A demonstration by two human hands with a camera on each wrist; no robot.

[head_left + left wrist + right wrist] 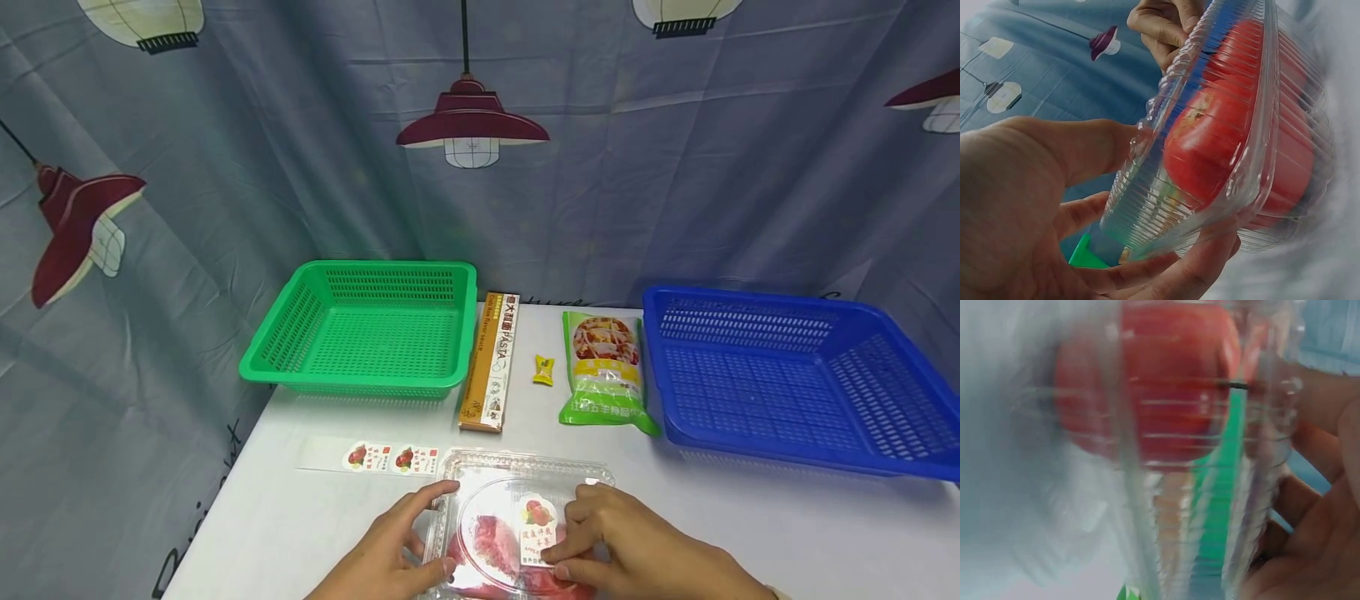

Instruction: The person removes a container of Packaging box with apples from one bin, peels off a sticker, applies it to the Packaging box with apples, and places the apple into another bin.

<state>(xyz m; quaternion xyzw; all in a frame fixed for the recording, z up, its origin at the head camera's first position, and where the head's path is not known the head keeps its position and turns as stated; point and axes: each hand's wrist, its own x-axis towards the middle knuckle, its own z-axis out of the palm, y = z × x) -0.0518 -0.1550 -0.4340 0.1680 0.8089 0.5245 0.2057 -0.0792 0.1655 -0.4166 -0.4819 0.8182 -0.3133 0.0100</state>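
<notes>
A clear plastic clamshell box (487, 533) holds red tomatoes (1210, 137) and lies at the table's front. A white label (534, 533) with a fruit picture lies on its lid. My left hand (401, 546) grips the box's left side, its thumb at the near part and its index finger at the far corner. My right hand (626, 542) is over the lid's right part, fingers bent. Its index finger and thumb pinch at the label's lower right corner. Left of the box lies a backing strip (322, 454) bearing two more labels (415, 459).
Behind stand a green basket (360, 387) on the left and a blue basket (750, 433) on the right. Between them lie a pasta box (491, 358), a small yellow packet (543, 370) and a green food bag (607, 371). A printed curtain (585, 192) hangs behind the table.
</notes>
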